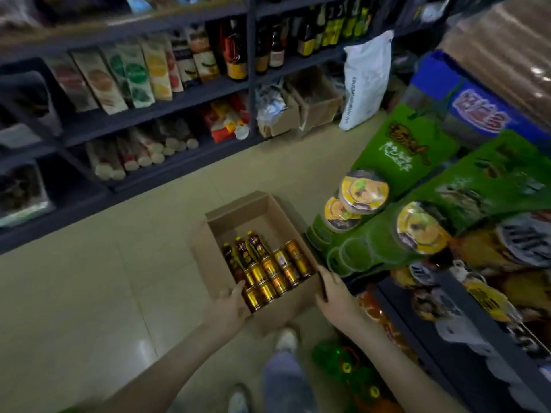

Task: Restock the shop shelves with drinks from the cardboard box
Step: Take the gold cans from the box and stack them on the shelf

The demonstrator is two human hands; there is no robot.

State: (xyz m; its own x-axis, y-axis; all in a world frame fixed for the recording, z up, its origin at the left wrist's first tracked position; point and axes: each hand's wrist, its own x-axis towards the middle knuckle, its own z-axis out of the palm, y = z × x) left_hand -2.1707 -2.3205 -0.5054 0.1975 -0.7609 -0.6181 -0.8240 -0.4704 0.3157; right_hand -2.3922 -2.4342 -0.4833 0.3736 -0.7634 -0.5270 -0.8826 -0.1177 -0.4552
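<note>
Cardboard box (238, 217) open-topped, held over the floor (104, 278), its near edge hiding part of a shoe (286, 338). Gold cans (269, 281) lie in rows in its near half, three dark bottles (247, 253) just behind them; far half bare. Left hand (229, 305) grips the near-left rim, thumb over the edge. Right hand (335, 293) lies against the right wall; can't tell if fingers curl. Dark shelves (179, 93) to the left, green cartons (387, 156) on the right.
</note>
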